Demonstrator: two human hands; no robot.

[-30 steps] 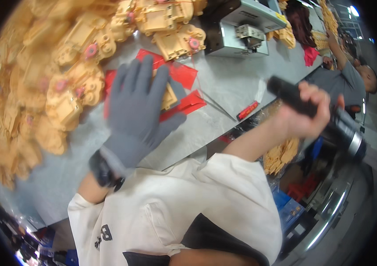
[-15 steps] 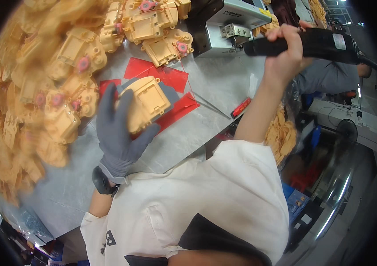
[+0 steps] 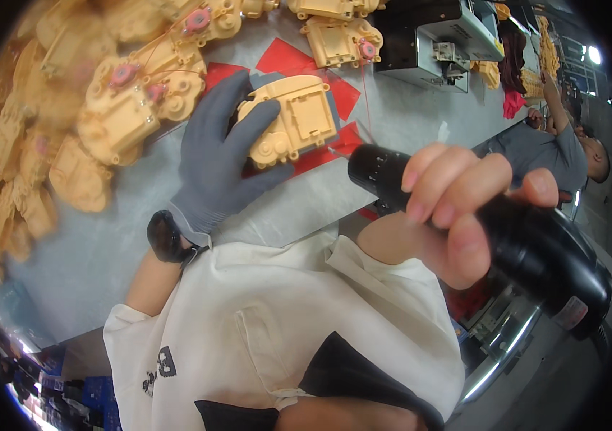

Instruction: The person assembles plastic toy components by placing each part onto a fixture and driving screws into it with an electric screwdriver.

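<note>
My left hand (image 3: 219, 151), in a grey glove, grips a yellow plastic housing (image 3: 295, 111) by its left side, with fingers and thumb spread around it. The housing has a rectangular recess and rests over a grey block, partly hidden, on the table. My bare right hand (image 3: 457, 205) is closed round a black electric screwdriver (image 3: 536, 251). Its nose points left at the housing's lower right side, with a gap between them. Red sheets (image 3: 288, 59) lie around the housing.
Many yellow housings (image 3: 122, 118), some with pink round parts and red wires, are heaped at left and back. A metal screw feeder (image 3: 439, 47) stands at the back right. Another person (image 3: 539, 154) sits beyond it. The grey table's (image 3: 298, 201) front edge runs close to my body.
My right hand has brought the screwdriver from the back right down and nearer to the housing. My left hand keeps its hold. The whole view has shifted somewhat.
</note>
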